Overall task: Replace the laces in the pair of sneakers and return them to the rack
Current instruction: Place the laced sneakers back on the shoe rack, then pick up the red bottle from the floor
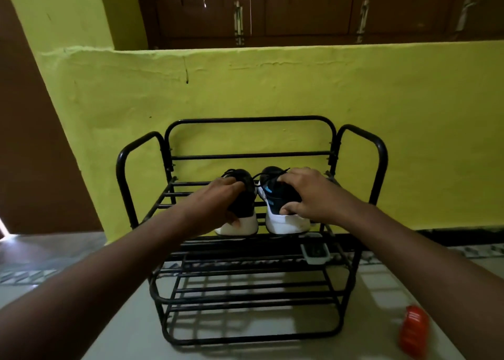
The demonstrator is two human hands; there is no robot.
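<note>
A black metal rack stands in the middle of the frame, on a pale floor, right up against a yellow wall; it has shelves made of thin bars. Two sneakers sit side by side on the top shelf, with their heels facing the camera; they are just beside each other, and I cannot tell if they touch. The left sneaker is black on top with a white sole; the right sneaker is black with a bit of blue and a white heel. Black laces stick up at the far end of the shoes.

The left hand holds the left sneaker; its fingers curl over the top and its thumb is down by the white sole. The right hand holds the right sneaker the same way; its fingers bend over the top and its thumb presses the side near the heel.

A small dark thing with a white rim lies on the next shelf down, at the right; an orange thing lies blurry on the floor at the lower right of the frame. Brown cupboard doors with metal handles run along the top of the frame.
</note>
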